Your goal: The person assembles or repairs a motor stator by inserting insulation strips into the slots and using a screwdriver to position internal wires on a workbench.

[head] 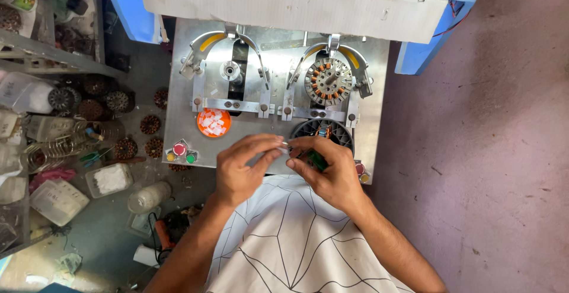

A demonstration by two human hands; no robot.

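Your left hand point(240, 168) and your right hand point(329, 171) met over the front edge of the flat grey metal machine plate point(178, 121), fingertips almost touching. Between them you pinched a small, thin, pale metal piece point(287, 146); it lay roughly level, its long axis running from 1 hand to the other, and both hands sat equally close to it. The thumb and forefinger of each hand were closed together on it. Your right hand also curled around a small green part point(317, 159), tucked in the palm; what it was could not be told.

Just beyond your right hand, and partly hidden by it, sat a round black ribbed housing point(314, 129) with a glint of copper at its centre. Farther back on the same side, a round stator with copper windings point(328, 81) was seated in the right curved metal clamp, while the left clamp station point(230, 71) held only a bare spindle. An orange round dish of small white pieces point(213, 122) stood just beyond your left hand, and a cluster of red, yellow and green push buttons point(179, 152) lay to its left. Nothing stood between your hands and the black housing.
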